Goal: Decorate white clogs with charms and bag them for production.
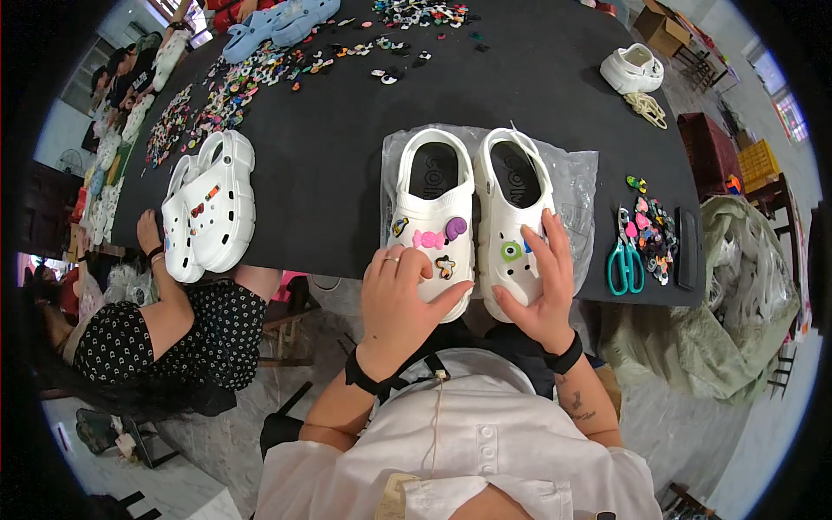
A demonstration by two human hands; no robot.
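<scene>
Two white clogs stand side by side on a clear plastic bag at the table's near edge. My left hand lies over the toe of the left clog, its fingers bent and thumb stretched away from them. Beside it on that toe are a pink candy-shaped charm, a purple charm and a black-and-white charm. My right hand rests on the toe of the right clog, fingers and thumb spread. A green one-eyed charm sits there; a blue charm is partly hidden by my fingers.
Teal-handled scissors, a pile of charms and a black bar-shaped object lie right. Another pair of white clogs stands left, near a seated person's arm. Blue clogs and scattered charms are farther back.
</scene>
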